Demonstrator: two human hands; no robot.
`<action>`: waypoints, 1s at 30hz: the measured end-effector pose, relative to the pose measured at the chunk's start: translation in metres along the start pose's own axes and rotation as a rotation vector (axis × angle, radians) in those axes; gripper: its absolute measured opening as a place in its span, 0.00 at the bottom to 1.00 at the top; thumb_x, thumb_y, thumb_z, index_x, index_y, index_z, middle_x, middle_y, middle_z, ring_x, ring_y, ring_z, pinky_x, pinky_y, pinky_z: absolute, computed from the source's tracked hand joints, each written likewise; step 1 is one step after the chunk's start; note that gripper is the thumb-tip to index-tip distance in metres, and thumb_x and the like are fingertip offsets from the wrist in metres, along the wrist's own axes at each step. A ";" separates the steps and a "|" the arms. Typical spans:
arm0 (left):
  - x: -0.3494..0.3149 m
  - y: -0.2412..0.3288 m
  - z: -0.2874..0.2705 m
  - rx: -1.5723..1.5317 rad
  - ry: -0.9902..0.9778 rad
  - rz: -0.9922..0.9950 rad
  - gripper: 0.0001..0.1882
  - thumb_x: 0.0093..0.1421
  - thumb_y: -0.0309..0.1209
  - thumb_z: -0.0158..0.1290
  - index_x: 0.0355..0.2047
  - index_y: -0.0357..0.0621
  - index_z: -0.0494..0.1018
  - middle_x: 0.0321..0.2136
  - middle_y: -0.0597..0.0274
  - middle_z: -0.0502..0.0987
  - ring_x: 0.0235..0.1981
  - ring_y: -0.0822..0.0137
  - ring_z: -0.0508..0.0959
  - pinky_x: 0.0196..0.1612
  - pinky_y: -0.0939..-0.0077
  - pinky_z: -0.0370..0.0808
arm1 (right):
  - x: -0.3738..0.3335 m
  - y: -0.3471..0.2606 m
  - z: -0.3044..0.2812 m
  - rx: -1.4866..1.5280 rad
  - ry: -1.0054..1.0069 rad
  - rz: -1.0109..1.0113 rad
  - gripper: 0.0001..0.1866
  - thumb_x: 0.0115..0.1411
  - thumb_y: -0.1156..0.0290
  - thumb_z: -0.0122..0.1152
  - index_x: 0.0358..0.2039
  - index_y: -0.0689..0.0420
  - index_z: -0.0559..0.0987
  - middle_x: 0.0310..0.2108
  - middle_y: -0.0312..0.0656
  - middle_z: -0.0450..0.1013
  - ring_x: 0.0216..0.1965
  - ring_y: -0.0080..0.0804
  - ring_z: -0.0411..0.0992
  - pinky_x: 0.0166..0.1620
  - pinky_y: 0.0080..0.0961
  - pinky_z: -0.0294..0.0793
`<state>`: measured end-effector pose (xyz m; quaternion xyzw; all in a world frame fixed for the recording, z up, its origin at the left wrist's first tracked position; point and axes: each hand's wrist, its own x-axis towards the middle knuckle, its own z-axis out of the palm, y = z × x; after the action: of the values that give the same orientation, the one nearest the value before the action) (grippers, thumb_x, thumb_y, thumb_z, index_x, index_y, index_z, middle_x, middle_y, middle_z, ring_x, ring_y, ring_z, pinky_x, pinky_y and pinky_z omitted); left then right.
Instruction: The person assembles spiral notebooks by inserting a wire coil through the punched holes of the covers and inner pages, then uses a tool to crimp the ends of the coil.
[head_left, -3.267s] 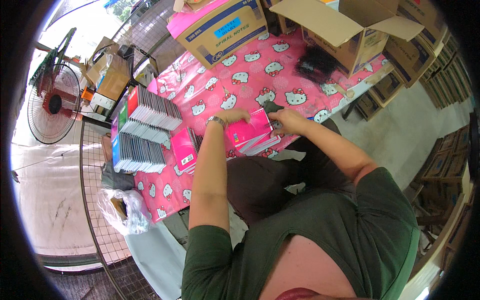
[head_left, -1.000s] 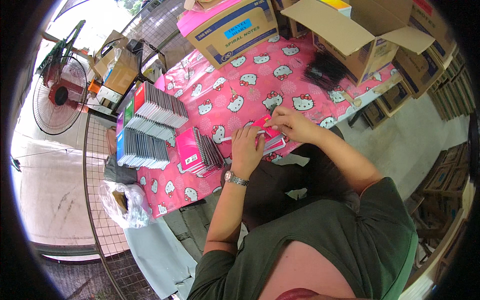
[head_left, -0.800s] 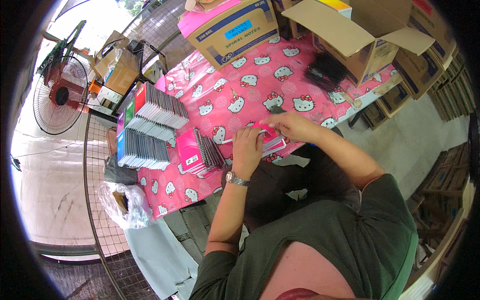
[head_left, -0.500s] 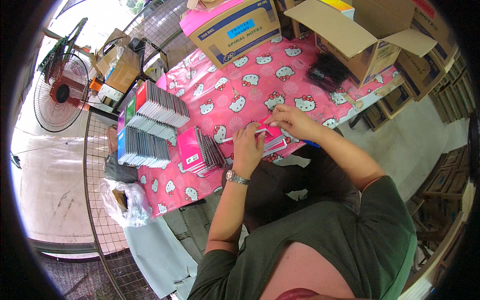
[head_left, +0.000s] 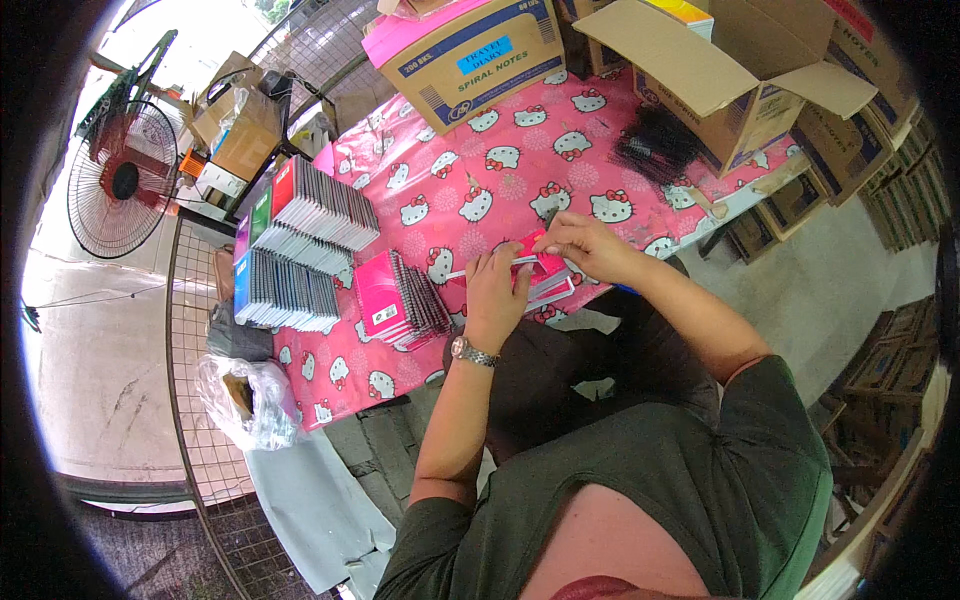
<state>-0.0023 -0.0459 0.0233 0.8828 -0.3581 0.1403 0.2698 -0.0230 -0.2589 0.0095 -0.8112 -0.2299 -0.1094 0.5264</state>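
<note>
- Left hand (head_left: 497, 297): grip closed on the near-left edge of a pink notebook (head_left: 543, 268), wristwatch (head_left: 467, 351) on that wrist.
- Right hand (head_left: 590, 243): fingers pinched on the far edge of the same notebook.
- Notebook lies at the near edge of the table (head_left: 470, 160), on top of a small pile of like ones; the hands hide most of its cover.
- Just left of the left hand: a leaning row of pink spiral notebooks (head_left: 400, 300).
- Further left: two stacked rows of mixed-colour notebooks (head_left: 295, 245), spines up.
- Far side of table: closed cardboard box (head_left: 470, 55), open cardboard box (head_left: 740, 80), dark bundle of spiral bindings (head_left: 655, 150) between box and hands.
- Off table, left: standing fan (head_left: 120, 180); clear plastic bag (head_left: 245, 400) by a wire grid.
</note>
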 end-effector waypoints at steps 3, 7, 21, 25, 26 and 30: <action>0.001 0.004 0.000 0.039 0.017 0.006 0.14 0.58 0.31 0.56 0.43 0.43 0.71 0.35 0.56 0.78 0.39 0.54 0.75 0.50 0.59 0.65 | 0.002 0.002 0.001 0.173 -0.101 0.247 0.10 0.59 0.73 0.62 0.42 0.55 0.79 0.32 0.42 0.68 0.36 0.37 0.70 0.39 0.31 0.70; -0.002 0.002 0.001 0.077 0.005 0.000 0.12 0.58 0.32 0.57 0.41 0.43 0.72 0.33 0.57 0.78 0.38 0.55 0.75 0.49 0.59 0.65 | 0.003 -0.015 -0.003 -0.078 -0.043 -0.045 0.14 0.55 0.76 0.64 0.43 0.54 0.79 0.35 0.42 0.66 0.37 0.37 0.69 0.40 0.30 0.70; 0.001 -0.009 -0.002 0.000 -0.027 -0.065 0.10 0.53 0.34 0.61 0.35 0.45 0.79 0.33 0.57 0.79 0.37 0.55 0.76 0.47 0.60 0.65 | 0.000 -0.004 0.000 0.124 -0.212 0.140 0.16 0.59 0.79 0.60 0.49 0.56 0.77 0.35 0.37 0.66 0.33 0.26 0.70 0.34 0.23 0.76; -0.001 -0.009 -0.001 0.018 -0.012 -0.074 0.12 0.55 0.33 0.59 0.39 0.44 0.77 0.35 0.57 0.79 0.40 0.56 0.76 0.51 0.60 0.64 | -0.005 -0.010 0.004 0.187 -0.147 0.278 0.14 0.60 0.71 0.61 0.46 0.57 0.77 0.33 0.43 0.73 0.38 0.39 0.74 0.42 0.33 0.72; 0.001 -0.007 0.000 0.021 0.001 -0.071 0.13 0.55 0.34 0.58 0.40 0.44 0.76 0.36 0.56 0.79 0.42 0.56 0.75 0.53 0.59 0.63 | -0.005 -0.010 0.006 0.033 -0.059 0.112 0.14 0.61 0.70 0.61 0.48 0.56 0.77 0.32 0.43 0.73 0.37 0.39 0.74 0.42 0.33 0.73; -0.002 0.006 -0.005 0.091 0.009 0.047 0.13 0.56 0.31 0.57 0.41 0.45 0.73 0.35 0.57 0.77 0.41 0.55 0.74 0.50 0.58 0.62 | 0.003 -0.019 0.002 -0.190 0.036 -0.084 0.12 0.67 0.68 0.55 0.49 0.57 0.74 0.28 0.38 0.72 0.27 0.30 0.73 0.31 0.26 0.76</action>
<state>-0.0082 -0.0455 0.0290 0.8849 -0.3708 0.1668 0.2274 -0.0299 -0.2498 0.0257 -0.8451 -0.2427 -0.1674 0.4460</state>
